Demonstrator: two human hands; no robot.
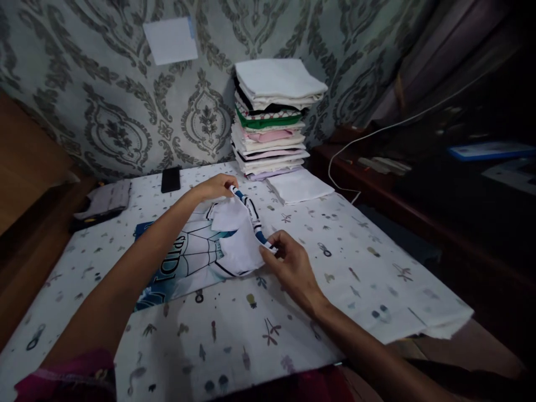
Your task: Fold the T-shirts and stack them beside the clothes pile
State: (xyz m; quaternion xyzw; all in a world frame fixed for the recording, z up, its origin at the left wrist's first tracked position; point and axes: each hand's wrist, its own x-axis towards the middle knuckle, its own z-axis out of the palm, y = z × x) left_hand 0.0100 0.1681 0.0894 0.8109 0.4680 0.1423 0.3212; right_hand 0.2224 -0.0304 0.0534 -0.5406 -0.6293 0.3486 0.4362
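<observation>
A white and blue-green printed shirt (196, 248) with dark lettering lies on the patterned tablecloth (234, 335), its striped blue, black and white edge lifted. My left hand (218, 187) pinches the far end of that edge. At the near end, my right hand (291, 262) grips the same edge between thumb and fingers. Between the two hands the white inner side of the cloth shows, partly folded over. My left forearm crosses above the printed part and hides some of it.
A tall stack of folded clothes (272, 128) stands at the back, beside a folded white cloth (299, 185). A black phone (171, 180) and a folded garment (106, 200) lie at the back left. A white cable (377, 133) hangs at right.
</observation>
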